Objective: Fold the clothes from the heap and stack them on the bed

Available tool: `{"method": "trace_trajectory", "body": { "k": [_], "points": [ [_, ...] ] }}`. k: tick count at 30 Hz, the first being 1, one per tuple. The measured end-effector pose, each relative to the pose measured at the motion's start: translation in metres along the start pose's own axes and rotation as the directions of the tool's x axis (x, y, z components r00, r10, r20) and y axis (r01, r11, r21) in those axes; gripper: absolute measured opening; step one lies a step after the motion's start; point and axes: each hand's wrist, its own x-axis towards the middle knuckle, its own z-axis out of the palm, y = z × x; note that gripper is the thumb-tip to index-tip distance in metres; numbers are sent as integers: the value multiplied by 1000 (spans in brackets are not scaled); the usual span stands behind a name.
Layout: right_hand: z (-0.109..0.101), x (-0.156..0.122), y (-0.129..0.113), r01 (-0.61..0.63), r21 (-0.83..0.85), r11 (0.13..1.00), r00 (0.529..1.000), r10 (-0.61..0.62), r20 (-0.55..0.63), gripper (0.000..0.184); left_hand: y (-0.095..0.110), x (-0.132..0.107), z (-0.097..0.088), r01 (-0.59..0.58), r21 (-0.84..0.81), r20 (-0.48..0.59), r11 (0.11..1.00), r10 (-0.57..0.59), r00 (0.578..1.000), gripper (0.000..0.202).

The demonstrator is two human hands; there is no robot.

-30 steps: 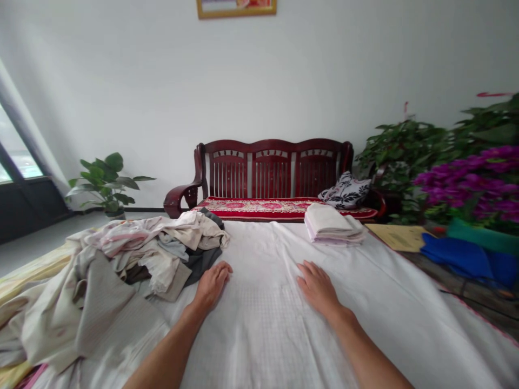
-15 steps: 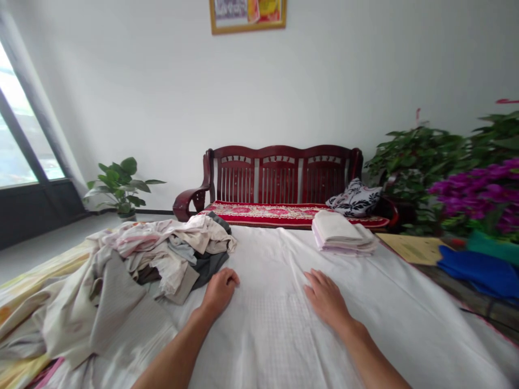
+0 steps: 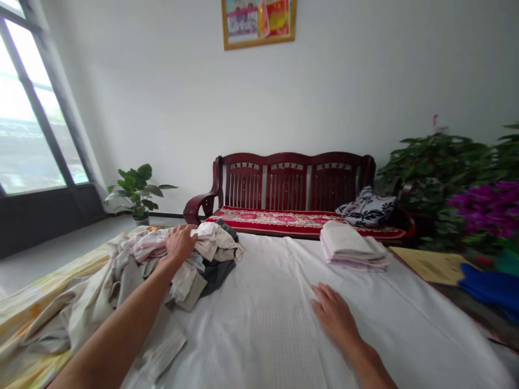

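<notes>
My left hand (image 3: 180, 244) reaches over a heap of crumpled clothes (image 3: 221, 243) on the left side of the sheet. Its fingers are closed on a white garment (image 3: 195, 233) at the top of the heap; the fingertips are partly hidden. Palm down on the white sheet (image 3: 267, 292), my right hand (image 3: 334, 313) lies open with its fingers stretched forward, holding nothing. Beyond it, to the right, stands a neat stack of folded white and pale lilac cloth (image 3: 352, 247).
A dark red wooden bench (image 3: 287, 181) with a patterned cushion (image 3: 367, 208) stands behind the bed. Potted plants flank it at left (image 3: 140, 189) and right (image 3: 441, 173). Blue cloth (image 3: 490, 286) and a yellowish board (image 3: 427, 263) lie at the right edge.
My left hand has moved from the middle of the sheet forward and left onto the clothes heap. My right hand stays on the sheet. The view has shifted slightly left and up.
</notes>
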Motion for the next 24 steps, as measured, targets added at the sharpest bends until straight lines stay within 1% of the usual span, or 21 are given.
{"method": "trace_trajectory", "body": {
  "k": [2, 4, 5, 7, 8, 10, 12, 13, 15, 16, 17, 18, 19, 20, 21, 22, 23, 24],
  "points": [
    [3, 0, 3, 6, 4, 1000, 1000, -6, -9, 43, -6, 13, 1, -11, -19, 88, 1000, 12, 996, 21],
    [6, 0, 5, 9, 27, 1000, 1000, -8, -15, 44, -9, 16, 5, -3, -46, 108, 999, 8, 994, 6],
    [7, 0, 6, 6, 40, 999, 1000, -5, -18, 44, -10, 16, 6, 14, -61, 103, 998, -8, 995, 8],
    [8, 0, 6, -1, 64, 998, 1000, 2, -25, 44, -10, 16, 3, 65, -101, 64, 993, -59, 996, 13],
    [8, -1, 6, -4, 73, 997, 1000, 6, -28, 44, -9, 18, -1, 96, -126, 32, 987, -92, 995, 12],
    [7, -1, 5, -15, 84, 996, 999, 18, -28, 44, -2, 27, -16, 151, -191, -57, 970, -165, 985, 10],
    [5, -1, 4, -33, 101, 994, 999, 35, -17, 44, 16, 41, -35, 160, -275, -172, 948, -212, 962, 15],
    [3, -1, 4, -44, 119, 992, 999, 46, -9, 44, 29, 46, -44, 141, -318, -231, 938, -221, 947, 18],
    [-1, 0, 2, -69, 190, 979, 998, 69, 3, 44, 63, 48, -59, 58, -397, -322, 916, -198, 926, 24],
    [-4, 1, 2, -89, 251, 964, 996, 90, 6, 45, 82, 42, -62, 12, -431, -336, 902, -173, 926, 25],
    [-7, 2, 1, -119, 330, 937, 992, 124, 6, 46, 101, 31, -63, -62, -479, -323, 876, -110, 940, 26],
    [-10, 3, 0, -160, 423, 892, 985, 174, 5, 47, 118, 15, -61, -175, -610, -265, 773, 10, 964, 26],
    [-14, 4, -1, -206, 524, 826, 971, 238, 6, 49, 133, -5, -57, -273, -701, -145, 658, 243, 959, 26],
    [-18, 5, -2, -253, 624, 739, 950, 310, 18, 51, 143, -27, -52, -325, -757, -27, 567, 470, 882, 25],
    [-21, 5, -3, -295, 709, 641, 925, 377, 45, 55, 150, -49, -47, -358, -782, 75, 511, 647, 759, 24],
    [-25, 6, -4, -328, 772, 544, 900, 429, 80, 60, 151, -70, -41, -382, -793, 170, 474, 775, 609, 25],
    [-28, 5, -4, -354, 812, 464, 879, 463, 118, 64, 148, -88, -36, -410, -791, 223, 454, 838, 497, 25],
    [-30, 5, -4, -373, 833, 409, 865, 478, 152, 67, 142, -102, -30, -430, -785, 254, 446, 865, 433, 25]
  ]
}}
